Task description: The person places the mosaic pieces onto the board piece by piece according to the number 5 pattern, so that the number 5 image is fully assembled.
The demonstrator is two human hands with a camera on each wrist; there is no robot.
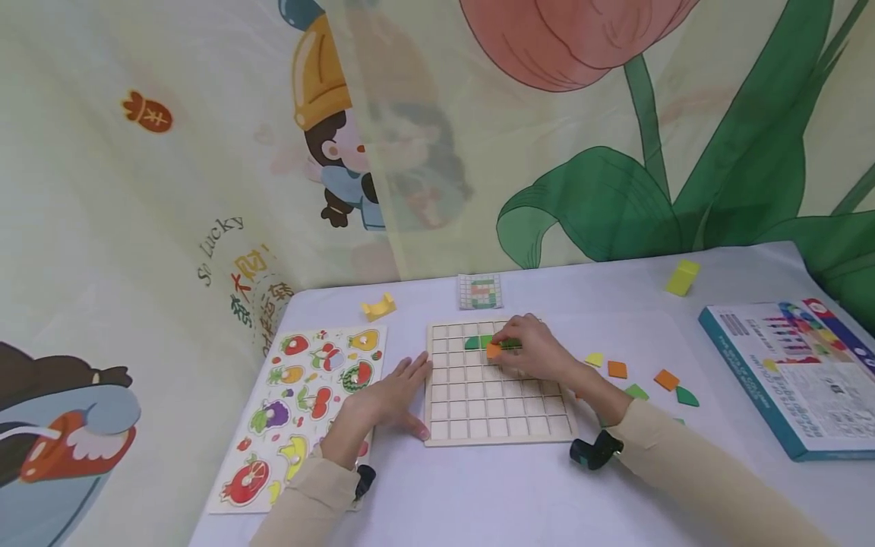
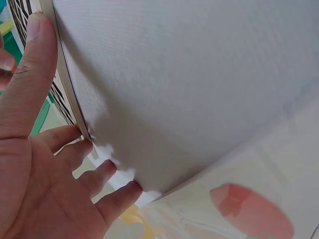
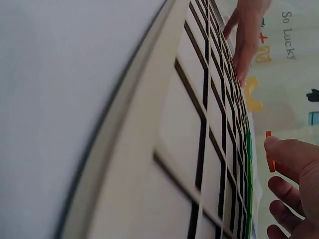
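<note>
A wooden grid board (image 1: pixel 499 429) lies in the middle of the white-covered table. Over its upper part my right hand (image 1: pixel 533 349) pinches a thin orange square tile (image 1: pixel 494 351) between thumb and fingers; the right wrist view shows this tile (image 3: pixel 269 152) edge-on. Green tiles (image 1: pixel 478 343) sit in a row near the board's top, partly hidden behind that hand. My left hand (image 1: pixel 393 399) rests along the board's left edge with fingers spread. In the left wrist view its thumb (image 2: pixel 37 55) and fingertips touch the board's side.
Several loose tiles, among them an orange one (image 1: pixel 617 369) and a dark green one (image 1: pixel 687 396), lie right of the board. A fruit picture board (image 1: pixel 273 395) is on the left, a teal-edged box (image 1: pixel 793 372) far right. Behind are a pattern card (image 1: pixel 480 292), yellow arch (image 1: pixel 379 306) and yellow block (image 1: pixel 682 278).
</note>
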